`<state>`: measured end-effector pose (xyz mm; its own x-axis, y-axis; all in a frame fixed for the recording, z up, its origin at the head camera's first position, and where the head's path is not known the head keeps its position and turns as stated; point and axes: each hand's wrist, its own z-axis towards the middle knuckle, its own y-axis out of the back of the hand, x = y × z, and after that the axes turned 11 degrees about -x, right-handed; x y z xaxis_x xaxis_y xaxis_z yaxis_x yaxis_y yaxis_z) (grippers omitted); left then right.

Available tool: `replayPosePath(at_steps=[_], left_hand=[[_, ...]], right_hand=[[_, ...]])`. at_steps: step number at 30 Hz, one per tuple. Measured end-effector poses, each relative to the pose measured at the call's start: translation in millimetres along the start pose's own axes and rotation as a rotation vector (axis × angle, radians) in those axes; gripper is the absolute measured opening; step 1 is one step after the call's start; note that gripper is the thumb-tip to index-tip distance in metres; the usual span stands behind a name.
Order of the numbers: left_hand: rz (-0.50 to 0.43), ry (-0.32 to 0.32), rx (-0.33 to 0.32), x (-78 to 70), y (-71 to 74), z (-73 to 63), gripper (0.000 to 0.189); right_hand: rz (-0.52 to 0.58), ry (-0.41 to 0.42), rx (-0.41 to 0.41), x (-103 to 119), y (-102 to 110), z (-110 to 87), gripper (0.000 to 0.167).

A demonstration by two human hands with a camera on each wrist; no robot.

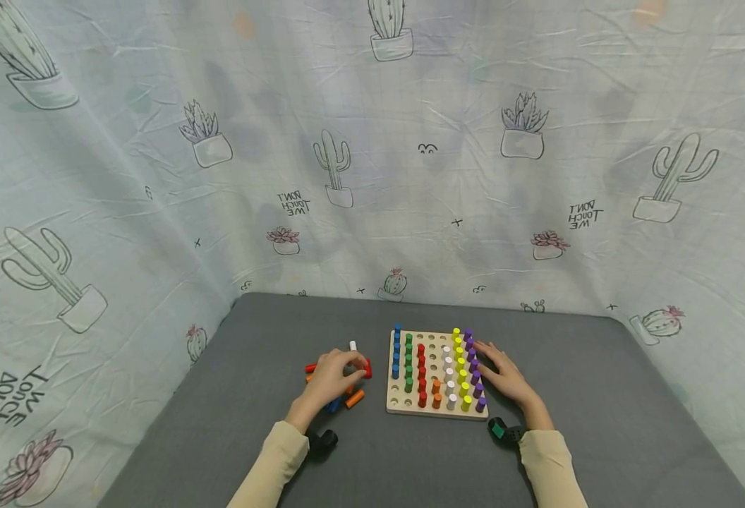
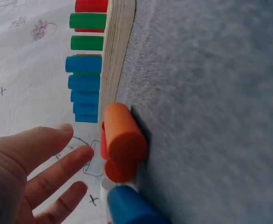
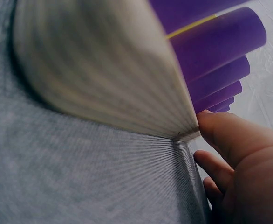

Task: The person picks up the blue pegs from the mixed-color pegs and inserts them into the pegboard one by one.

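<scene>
Item: one wooden pegboard (image 1: 436,415), flat on the grey worktop (image 1: 360,469), near the 12 o'clock side. Columns, from 9 o'clock to 3 o'clock: blue pegs (image 1: 396,358), green pegs (image 1: 408,361), red pegs (image 1: 421,372), orange pegs (image 1: 436,387), white pegs (image 1: 449,375), yellow pegs (image 1: 463,376), purple pegs (image 1: 476,378); all upright. Bare holes (image 1: 394,401) show at the blue column's 6 o'clock end and the orange column's 12 o'clock end.

Loose lot: at the board's 9 o'clock, about the left hand (image 1: 331,375). A white peg (image 1: 353,346) at 1 o'clock of that hand, a red peg (image 1: 368,370) at 3, an orange peg (image 1: 355,399) at 4, a blue peg (image 1: 334,405) at 6.

Left hand: fingers wide, thumb apart, just beside the 3 o'clock red peg; contact cannot be told.

Right hand (image 1: 506,377): at the board's 3 o'clock edge, thumb (image 3: 229,130) touching it; fingers relaxed, lightly bent.

Surround: pale cactus-print curtain (image 1: 436,183), at 12 o'clock beyond the worktop.
</scene>
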<state>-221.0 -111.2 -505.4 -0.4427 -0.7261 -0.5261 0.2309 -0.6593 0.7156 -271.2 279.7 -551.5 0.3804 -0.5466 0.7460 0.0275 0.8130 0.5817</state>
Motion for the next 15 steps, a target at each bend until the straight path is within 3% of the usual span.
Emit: replayPosePath(at_steps=[15], left_hand=[[0.050,-0.033,-0.056,9.8,11.0,-13.4,0.009]], right_hand=[[-0.002,0.011,-0.001,0,0,-0.2,0.052]])
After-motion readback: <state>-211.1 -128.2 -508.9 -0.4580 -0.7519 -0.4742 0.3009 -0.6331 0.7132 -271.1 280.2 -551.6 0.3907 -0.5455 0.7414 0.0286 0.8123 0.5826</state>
